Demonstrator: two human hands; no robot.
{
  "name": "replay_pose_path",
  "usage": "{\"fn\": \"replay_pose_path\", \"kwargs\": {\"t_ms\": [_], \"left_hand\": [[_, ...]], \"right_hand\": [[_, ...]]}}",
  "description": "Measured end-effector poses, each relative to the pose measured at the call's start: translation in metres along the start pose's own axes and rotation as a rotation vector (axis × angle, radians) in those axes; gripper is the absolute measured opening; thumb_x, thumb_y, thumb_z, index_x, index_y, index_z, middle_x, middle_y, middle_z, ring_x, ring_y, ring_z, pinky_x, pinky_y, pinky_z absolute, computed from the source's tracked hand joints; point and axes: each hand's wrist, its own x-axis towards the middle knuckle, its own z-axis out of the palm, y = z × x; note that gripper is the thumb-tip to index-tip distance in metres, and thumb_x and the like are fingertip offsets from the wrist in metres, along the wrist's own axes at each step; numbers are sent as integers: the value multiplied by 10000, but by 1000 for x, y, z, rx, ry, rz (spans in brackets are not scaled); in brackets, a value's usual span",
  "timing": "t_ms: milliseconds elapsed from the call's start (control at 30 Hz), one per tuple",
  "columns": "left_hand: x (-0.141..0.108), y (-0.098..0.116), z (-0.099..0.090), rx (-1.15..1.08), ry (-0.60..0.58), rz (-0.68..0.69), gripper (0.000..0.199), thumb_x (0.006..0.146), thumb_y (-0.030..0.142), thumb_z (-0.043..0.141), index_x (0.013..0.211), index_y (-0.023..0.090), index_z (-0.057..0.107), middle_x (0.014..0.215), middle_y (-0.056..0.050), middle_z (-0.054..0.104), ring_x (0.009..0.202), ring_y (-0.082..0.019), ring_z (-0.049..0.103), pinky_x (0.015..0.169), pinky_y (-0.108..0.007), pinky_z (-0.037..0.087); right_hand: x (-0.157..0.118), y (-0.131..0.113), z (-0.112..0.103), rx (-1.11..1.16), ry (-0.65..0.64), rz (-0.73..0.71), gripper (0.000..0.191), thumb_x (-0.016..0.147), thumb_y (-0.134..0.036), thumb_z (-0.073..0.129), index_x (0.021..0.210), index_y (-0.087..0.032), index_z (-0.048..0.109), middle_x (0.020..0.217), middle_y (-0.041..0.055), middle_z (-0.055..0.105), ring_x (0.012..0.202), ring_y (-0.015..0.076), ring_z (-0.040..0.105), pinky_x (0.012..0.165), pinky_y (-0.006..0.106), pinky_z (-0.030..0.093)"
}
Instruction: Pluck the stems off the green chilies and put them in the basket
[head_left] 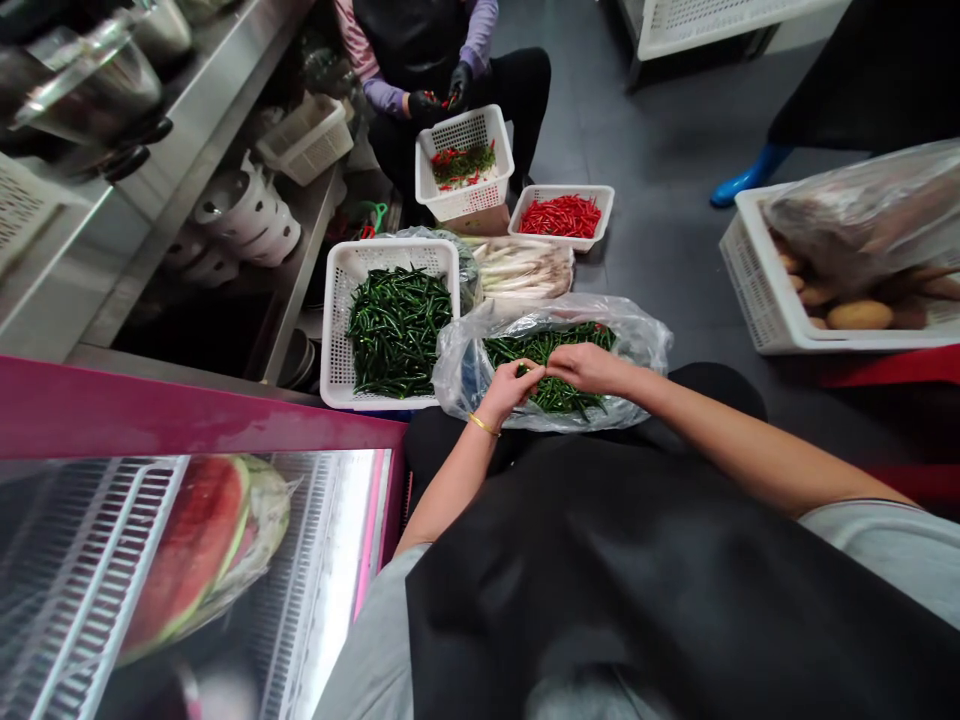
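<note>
Over an open clear plastic bag (645, 340) of green chilies (570, 397), the fingertips of both my hands meet. My left hand (514, 388), with a gold bracelet at the wrist, is closed in a pinch on a green chili that is mostly hidden by the fingers. My right hand (589, 367) pinches at the same spot, its fingertips touching those of the left. To the left of the bag stands a white basket (337, 330) with many green chilies (400, 330) in it.
Beyond the bag lie long pale-stemmed scallions (525, 268) and a white basket of red chilies (561, 216). Facing me, a gloved person (435, 100) works above another basket (465, 205). A potato crate (765, 300) stands right; a glass-topped cooler with watermelon (187, 540) is left.
</note>
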Motion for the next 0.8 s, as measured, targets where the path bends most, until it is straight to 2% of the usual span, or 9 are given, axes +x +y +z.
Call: {"fn": "replay_pose_path", "kwargs": {"t_ms": [167,267,367,400,467,567,667,733,800], "left_hand": [[-17,9,-5,-181,-339,-112,398,611,477,774,678,146,564,440,57,399,352,-26,284,381,-195,161],[-23,8,-5,-295,-437,-112,432,562,491,802,639,134,572,415,58,362,342,-21,269,367,-191,163],[-26,3,-7,-419,-354,-67,436,562,495,803,634,136,566,429,67,325,351,-15,246,358,-175,157],[-26,1,-8,-464,-298,-58,435,574,501,795,655,143,563,444,74,312,358,-14,235,357,-168,148],[-25,-2,-9,-522,-181,-55,439,592,516,780,721,159,559,471,92,272,368,-13,203,359,-156,126],[-20,-8,-4,-412,-55,-88,410,600,468,784,747,168,548,472,104,257,370,-18,195,371,-163,136],[-14,-12,8,-58,64,-39,285,650,367,754,776,159,604,511,56,418,414,-52,324,418,-190,246],[-11,-13,17,190,134,125,243,673,292,728,877,177,660,678,-12,575,564,-104,483,525,-215,358],[-6,-10,24,373,141,291,242,674,210,706,915,213,685,839,-50,632,760,-152,560,657,-234,406]], "right_hand": [[-14,-20,-12,569,-316,-91,390,883,-490,435,812,-156,624,602,-7,586,547,114,529,555,230,397],[-20,-3,-14,514,-283,24,400,901,-481,409,836,-151,624,636,9,611,575,123,559,578,237,423],[-34,29,-7,-1,-72,310,294,902,-348,431,925,-144,642,873,96,669,734,167,613,652,266,439],[-41,37,-3,-170,-71,379,282,885,-323,464,1007,-139,638,990,133,660,793,194,626,664,282,442],[-52,47,10,-385,-224,451,320,841,-323,537,1078,-132,635,1084,172,636,835,242,643,647,302,444],[-57,45,27,-452,-466,404,254,832,-314,558,973,-143,683,1024,156,662,839,248,657,621,278,433],[-50,38,27,-435,-395,355,257,886,-300,482,904,-158,695,953,137,690,849,228,656,626,263,420],[-43,31,17,-416,-311,308,281,901,-315,458,893,-160,691,928,133,698,835,229,653,624,269,415],[-38,23,3,-367,-254,229,266,889,-320,475,873,-162,688,924,126,698,816,222,647,626,269,409]]}}
